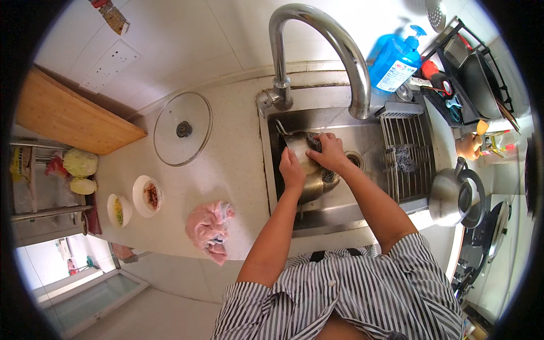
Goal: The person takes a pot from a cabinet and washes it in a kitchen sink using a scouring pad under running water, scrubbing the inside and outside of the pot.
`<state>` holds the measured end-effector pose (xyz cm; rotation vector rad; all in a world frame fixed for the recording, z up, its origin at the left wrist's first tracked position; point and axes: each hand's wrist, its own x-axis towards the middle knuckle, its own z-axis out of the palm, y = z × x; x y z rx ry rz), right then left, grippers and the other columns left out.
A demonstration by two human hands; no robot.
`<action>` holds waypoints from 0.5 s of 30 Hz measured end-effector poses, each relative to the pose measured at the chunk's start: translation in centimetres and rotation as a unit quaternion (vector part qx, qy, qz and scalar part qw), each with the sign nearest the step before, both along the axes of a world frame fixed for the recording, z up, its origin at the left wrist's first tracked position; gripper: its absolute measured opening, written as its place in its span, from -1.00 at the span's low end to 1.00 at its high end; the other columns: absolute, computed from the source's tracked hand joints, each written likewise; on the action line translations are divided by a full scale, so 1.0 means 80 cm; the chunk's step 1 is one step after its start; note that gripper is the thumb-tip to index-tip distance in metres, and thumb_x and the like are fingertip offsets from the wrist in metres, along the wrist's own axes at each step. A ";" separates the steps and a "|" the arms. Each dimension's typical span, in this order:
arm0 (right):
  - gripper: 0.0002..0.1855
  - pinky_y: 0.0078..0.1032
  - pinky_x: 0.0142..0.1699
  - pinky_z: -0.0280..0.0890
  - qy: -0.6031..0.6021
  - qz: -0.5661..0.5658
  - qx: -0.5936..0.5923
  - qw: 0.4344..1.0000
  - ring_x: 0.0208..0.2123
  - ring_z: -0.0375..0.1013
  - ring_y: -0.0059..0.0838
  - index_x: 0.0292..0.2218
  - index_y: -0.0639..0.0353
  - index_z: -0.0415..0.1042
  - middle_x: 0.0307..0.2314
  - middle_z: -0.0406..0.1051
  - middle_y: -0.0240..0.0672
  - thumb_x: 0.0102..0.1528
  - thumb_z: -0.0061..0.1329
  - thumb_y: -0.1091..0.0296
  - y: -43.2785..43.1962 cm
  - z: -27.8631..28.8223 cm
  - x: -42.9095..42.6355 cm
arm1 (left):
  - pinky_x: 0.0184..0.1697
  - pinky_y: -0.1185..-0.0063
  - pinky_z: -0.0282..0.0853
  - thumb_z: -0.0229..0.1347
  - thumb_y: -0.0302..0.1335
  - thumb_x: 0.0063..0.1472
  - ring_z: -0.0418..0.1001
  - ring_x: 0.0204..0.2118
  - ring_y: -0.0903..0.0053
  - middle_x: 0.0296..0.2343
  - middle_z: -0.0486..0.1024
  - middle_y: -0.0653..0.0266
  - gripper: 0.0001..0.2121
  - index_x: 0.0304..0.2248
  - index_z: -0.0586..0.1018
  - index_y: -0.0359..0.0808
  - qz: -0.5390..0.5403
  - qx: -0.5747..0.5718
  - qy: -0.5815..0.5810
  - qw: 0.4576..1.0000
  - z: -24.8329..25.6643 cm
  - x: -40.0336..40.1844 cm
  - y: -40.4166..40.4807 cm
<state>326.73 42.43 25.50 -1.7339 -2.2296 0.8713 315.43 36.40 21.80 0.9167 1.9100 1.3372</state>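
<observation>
A stainless steel pot (313,187) lies tipped in the left part of the sink basin (365,208). One of its wire handles (280,127) sticks out at the far left. My left hand (292,171) grips the pot's side near its left edge. Under the fingers of my right hand (329,152) is a steel wool scrubber (313,141), pressed to the pot's metal wall. A second grey, mesh-like patch (328,175) shows on the pot below that hand; whether it is wool or a reflection is unclear.
Over the basin arches a chrome faucet (323,21). At the right, a drain rack (391,170) holds another steel wool pad (406,160); a kettle (448,197) and blue pump bottle (395,61) stand beyond. A glass lid (174,144), pink cloth (208,229) and two food bowls (140,187) occupy the left counter.
</observation>
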 end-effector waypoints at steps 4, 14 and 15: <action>-0.39 -0.24 -0.06 0.10 -0.028 -0.017 -0.019 0.999 -0.16 0.12 0.00 -0.17 0.19 0.27 -0.18 0.16 -0.02 -0.22 0.03 0.03 -0.002 0.008 -0.010 | -0.18 0.47 0.23 -0.23 -0.36 0.20 0.34 -0.23 0.12 -0.29 0.38 -0.10 -0.65 -0.18 0.32 -0.51 0.003 0.006 0.031 1.000 -0.003 -0.001 -0.001; -0.62 -0.29 -0.11 0.18 0.031 -0.026 0.200 0.979 -0.19 0.19 -0.05 -0.18 0.07 0.32 -0.14 0.17 -0.15 -0.12 -0.06 0.32 -0.062 -0.004 0.001 | -0.14 0.46 0.21 -0.24 -0.37 0.19 0.30 -0.17 0.11 -0.25 0.35 -0.11 -0.65 -0.15 0.29 -0.52 -0.013 -0.015 0.041 0.999 -0.001 -0.001 0.002; -0.66 -0.29 -0.13 0.19 -0.009 -0.072 0.193 0.979 -0.19 0.17 -0.06 -0.19 0.11 0.32 -0.14 0.17 -0.13 -0.05 -0.11 0.28 -0.036 -0.013 0.018 | -0.14 0.46 0.21 -0.24 -0.37 0.19 0.30 -0.17 0.11 -0.25 0.35 -0.11 -0.65 -0.15 0.29 -0.52 -0.025 -0.015 0.044 0.999 0.000 0.002 0.003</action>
